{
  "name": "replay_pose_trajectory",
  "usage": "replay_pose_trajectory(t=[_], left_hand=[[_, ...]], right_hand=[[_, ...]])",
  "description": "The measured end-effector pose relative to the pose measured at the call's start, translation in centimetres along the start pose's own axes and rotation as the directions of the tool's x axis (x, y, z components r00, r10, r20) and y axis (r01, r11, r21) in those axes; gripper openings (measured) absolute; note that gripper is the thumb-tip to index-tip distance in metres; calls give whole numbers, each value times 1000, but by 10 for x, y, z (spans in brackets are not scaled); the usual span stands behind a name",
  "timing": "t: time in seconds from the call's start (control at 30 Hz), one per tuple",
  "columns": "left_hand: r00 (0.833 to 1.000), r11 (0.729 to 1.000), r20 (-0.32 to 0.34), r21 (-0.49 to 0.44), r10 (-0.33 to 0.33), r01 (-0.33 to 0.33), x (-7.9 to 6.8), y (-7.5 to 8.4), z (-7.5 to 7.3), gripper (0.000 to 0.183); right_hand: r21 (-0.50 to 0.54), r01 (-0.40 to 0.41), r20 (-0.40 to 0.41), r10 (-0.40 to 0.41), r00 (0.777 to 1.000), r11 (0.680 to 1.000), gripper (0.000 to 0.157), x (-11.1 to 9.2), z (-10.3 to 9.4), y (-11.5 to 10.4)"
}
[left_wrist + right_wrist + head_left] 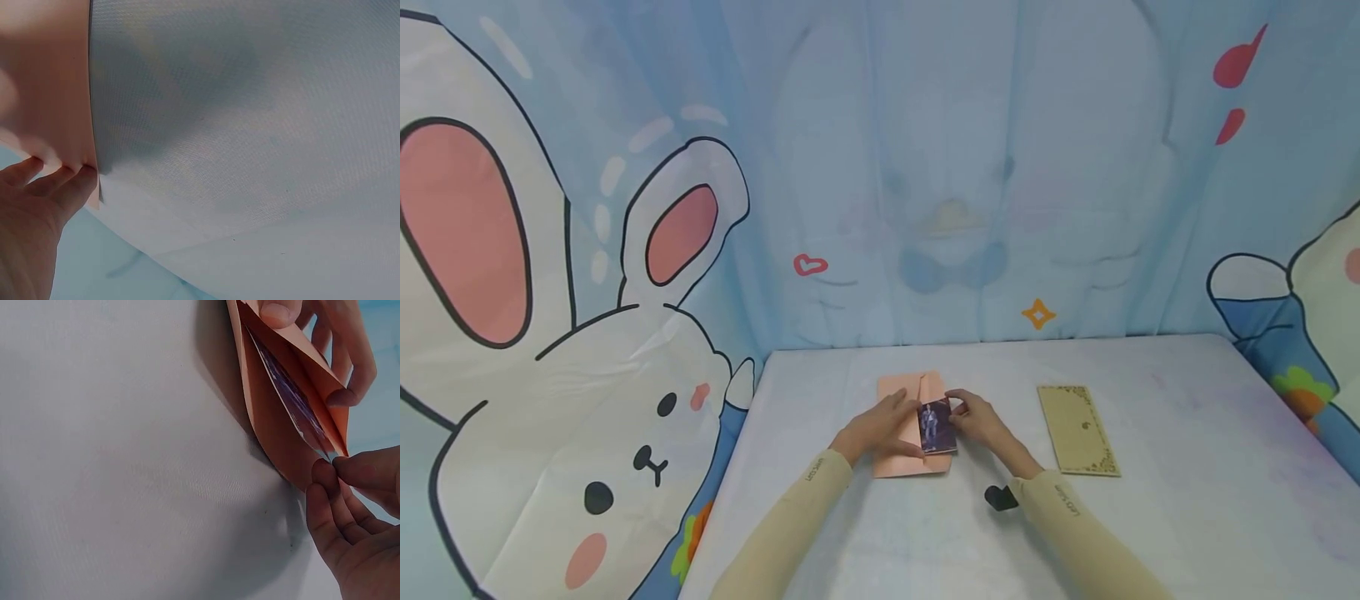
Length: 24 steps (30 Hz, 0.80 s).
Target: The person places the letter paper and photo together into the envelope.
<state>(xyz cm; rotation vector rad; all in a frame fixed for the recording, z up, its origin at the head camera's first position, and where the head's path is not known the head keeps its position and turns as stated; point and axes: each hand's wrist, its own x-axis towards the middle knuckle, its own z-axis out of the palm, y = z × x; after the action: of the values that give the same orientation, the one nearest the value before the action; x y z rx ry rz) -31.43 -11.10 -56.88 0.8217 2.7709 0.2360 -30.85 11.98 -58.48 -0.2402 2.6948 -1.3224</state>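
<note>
A peach paper envelope (895,468) lies on the white-covered table, and a dark glossy photo card (937,427) shows at its right side. My left hand (887,427) grips the envelope, thumb spread toward the near end. In the left wrist view, fingertips (81,178) of that hand sit at the edge of the peach paper. My right hand (981,423) pinches the photo's right edge. The right wrist view shows the envelope (262,415) gaping, with the photo (292,400) between its two sides and my right thumb and finger (328,472) at the corner.
To the right lies a gold card or envelope (1078,429) with ornate brown corners. A small black heart-shaped piece (999,498) sits beside my right sleeve. A blue curtain (955,167) with cartoon rabbits hangs behind the table (1195,500).
</note>
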Motion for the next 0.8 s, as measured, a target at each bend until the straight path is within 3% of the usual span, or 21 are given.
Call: replay_pose_trajectory(t=[0.8], left_hand=[[1000,1000,-5,-3,0,0,2,-4,5,90]], right_hand=[[-19,12,56,-11,998,1000,47,7,21,-17]])
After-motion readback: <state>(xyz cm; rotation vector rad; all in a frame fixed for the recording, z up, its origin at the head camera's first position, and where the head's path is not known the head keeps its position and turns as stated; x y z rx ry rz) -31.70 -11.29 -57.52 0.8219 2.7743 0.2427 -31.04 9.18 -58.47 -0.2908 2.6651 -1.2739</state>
